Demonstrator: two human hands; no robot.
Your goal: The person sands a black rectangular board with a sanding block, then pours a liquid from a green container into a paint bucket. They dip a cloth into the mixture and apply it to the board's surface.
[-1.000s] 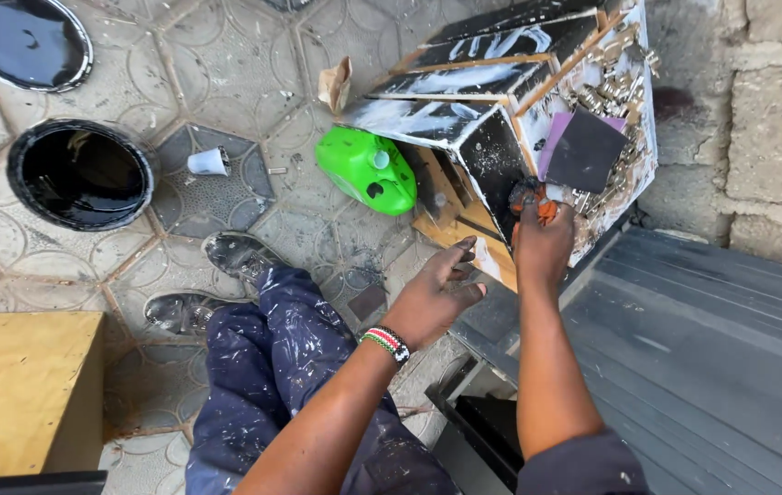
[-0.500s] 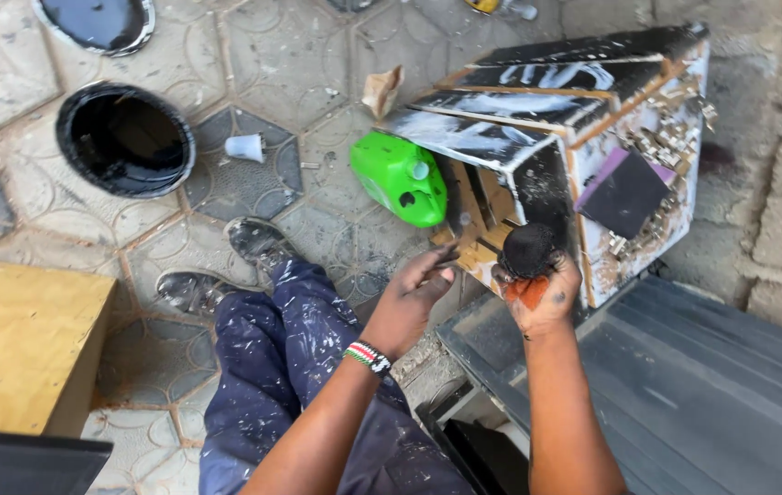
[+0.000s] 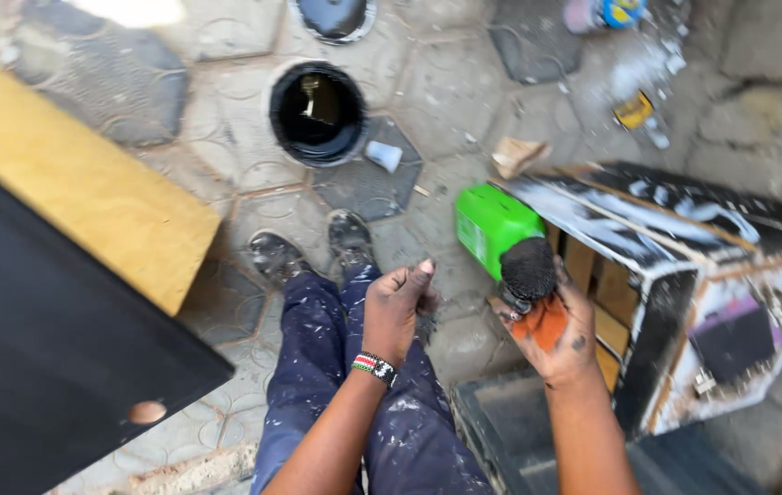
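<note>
Gripping an orange-handled paint roller [image 3: 530,280] with fingers curled round its handle, the right hand [image 3: 556,335] hovers beside a green container [image 3: 492,225]; the left hand [image 3: 397,307] hangs loosely curled, empty.

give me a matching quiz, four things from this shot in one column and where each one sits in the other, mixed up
Things:
1. black-headed brush with orange handle
2. round black paint can
3. green plastic jug
4. beaded wristband

Places:
a. on the paving, beyond the shoes
b. on the left wrist
c. in the right hand
d. beside the paint-splashed wooden box

Pairs: 1-c, 2-a, 3-d, 4-b
</note>
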